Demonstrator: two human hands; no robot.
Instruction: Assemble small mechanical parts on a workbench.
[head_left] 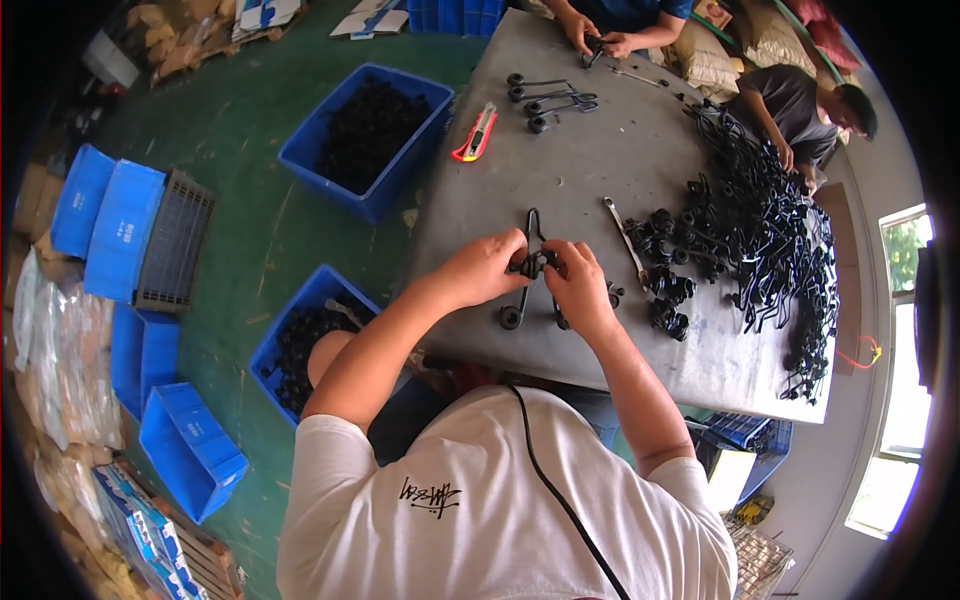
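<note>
A black bent-rod part with round ends (533,222) is pinched between my two hands near the table's front edge. My left hand (488,268) closes on its middle from the left. From the right, my right hand (580,285) grips the same middle with thumb and fingers; the exact joint is partly hidden by the fingertips. One rod leg ends in a black round piece (510,318) below my left hand. Just right of my right hand lie a metal wrench (625,238) and a heap of small black round parts (662,240).
A big tangle of black rod parts (770,230) covers the table's right side. Several similar parts (552,100) and a red box cutter (478,135) lie farther off. Blue bins of black parts (300,165) (262,372) stand left. Two people work at the far and right edges.
</note>
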